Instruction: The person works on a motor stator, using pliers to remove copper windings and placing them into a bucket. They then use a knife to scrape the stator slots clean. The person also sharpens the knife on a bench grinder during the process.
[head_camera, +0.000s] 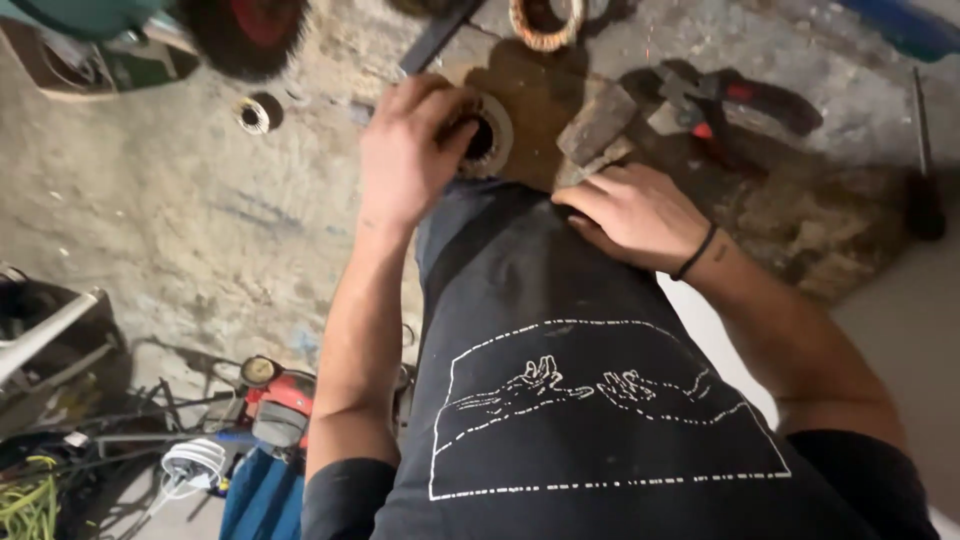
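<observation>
Round metal ring part, dark bore, flat on brown plate; grey hammer just beside.

We look down on a rough, stained concrete floor. On it lies a small metal ring near the upper left, with a dark round brush above it. A wooden slab rests on the floor at top centre, carrying a ringed metal part and a hammer. To the right lie pliers and a screwdriver. A wound copper coil sits at the top edge.
</observation>
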